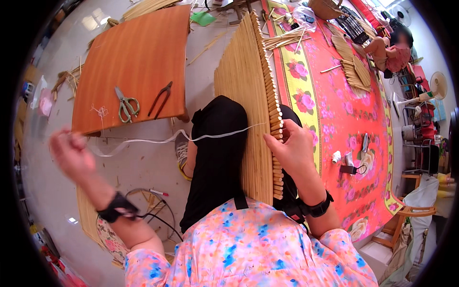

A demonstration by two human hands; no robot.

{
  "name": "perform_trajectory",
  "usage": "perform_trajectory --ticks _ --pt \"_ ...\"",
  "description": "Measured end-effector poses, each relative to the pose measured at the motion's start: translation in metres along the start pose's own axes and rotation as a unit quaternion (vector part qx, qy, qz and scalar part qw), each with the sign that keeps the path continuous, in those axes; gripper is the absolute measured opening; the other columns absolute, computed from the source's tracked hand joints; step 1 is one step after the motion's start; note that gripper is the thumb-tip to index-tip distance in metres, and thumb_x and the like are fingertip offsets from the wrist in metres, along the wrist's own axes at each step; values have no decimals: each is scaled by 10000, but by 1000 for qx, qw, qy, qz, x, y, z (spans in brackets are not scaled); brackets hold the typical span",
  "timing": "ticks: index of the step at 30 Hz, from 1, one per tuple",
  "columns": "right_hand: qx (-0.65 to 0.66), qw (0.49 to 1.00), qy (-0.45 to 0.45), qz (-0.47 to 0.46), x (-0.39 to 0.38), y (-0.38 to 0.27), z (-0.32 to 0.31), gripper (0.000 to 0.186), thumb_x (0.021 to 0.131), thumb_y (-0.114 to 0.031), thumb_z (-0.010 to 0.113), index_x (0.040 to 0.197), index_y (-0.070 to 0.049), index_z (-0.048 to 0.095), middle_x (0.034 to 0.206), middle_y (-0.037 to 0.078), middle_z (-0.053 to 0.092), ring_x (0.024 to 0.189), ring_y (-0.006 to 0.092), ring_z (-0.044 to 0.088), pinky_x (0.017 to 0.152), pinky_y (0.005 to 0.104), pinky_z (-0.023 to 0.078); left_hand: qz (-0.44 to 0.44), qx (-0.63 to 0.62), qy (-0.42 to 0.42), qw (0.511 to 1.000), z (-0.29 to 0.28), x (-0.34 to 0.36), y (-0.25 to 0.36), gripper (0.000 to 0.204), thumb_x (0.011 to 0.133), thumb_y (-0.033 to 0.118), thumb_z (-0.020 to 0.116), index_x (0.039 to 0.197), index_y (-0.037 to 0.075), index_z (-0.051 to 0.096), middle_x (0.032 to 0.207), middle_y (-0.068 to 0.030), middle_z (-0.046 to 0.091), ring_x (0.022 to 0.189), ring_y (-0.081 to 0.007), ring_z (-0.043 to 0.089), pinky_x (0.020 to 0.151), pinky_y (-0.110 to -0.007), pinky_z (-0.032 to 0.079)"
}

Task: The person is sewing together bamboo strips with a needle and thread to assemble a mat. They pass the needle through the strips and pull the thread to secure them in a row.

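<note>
Across my lap lies a long panel of tightly bound, pale straw-coloured sticks (253,158), its row of cut stick ends along the right edge. My right hand (291,148) pinches that edge between thumb and fingers. A thin white plastic strip (177,136) runs from the panel, beside my right thumb, over my knee to the left. My left hand (71,153) is out at the far left, raised and blurred, fingers curled round the strip's other end. How its fingertips grip is smeared.
A low wooden table (138,57) at the left bears scissors (126,106), pliers (161,99) and tangled thread (101,112). At the right, a red floral cloth (344,201) carries loose sticks (289,39) and small items. Another person (397,55) sits far right, near a fan (437,86).
</note>
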State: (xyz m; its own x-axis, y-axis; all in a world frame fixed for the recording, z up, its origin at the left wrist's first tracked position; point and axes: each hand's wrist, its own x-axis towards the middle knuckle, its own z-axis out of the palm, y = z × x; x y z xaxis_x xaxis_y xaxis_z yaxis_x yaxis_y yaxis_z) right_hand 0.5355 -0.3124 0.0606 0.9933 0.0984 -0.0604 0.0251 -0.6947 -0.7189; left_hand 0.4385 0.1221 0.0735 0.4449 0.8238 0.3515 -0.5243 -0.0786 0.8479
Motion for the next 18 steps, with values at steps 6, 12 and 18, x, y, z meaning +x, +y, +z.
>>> perform_trajectory --ticks 6,12,18 --pt "-3 1000 -5 0 -4 -2 -1 301 740 -202 750 938 -1 643 734 110 681 622 208 660 608 325 512 -286 56 -414 862 161 -175 -57 72 891 -32 574 954 1 562 771 -42 616 631 -106 656 550 -236 527" --pt "1 1000 -2 -4 -5 -2 -2 298 747 -190 740 945 5 633 744 106 688 621 190 660 606 314 516 -217 158 -512 816 194 -214 -89 109 878 31 623 955 -46 624 747 -54 624 590 -105 623 545 -241 504" --pt "-55 998 -11 31 -4 -16 -8 261 760 -168 706 932 11 626 734 108 684 626 182 663 606 307 512 -468 -275 -416 729 165 -167 -78 100 945 103 583 912 20 629 891 -105 634 592 -107 598 552 -224 490"
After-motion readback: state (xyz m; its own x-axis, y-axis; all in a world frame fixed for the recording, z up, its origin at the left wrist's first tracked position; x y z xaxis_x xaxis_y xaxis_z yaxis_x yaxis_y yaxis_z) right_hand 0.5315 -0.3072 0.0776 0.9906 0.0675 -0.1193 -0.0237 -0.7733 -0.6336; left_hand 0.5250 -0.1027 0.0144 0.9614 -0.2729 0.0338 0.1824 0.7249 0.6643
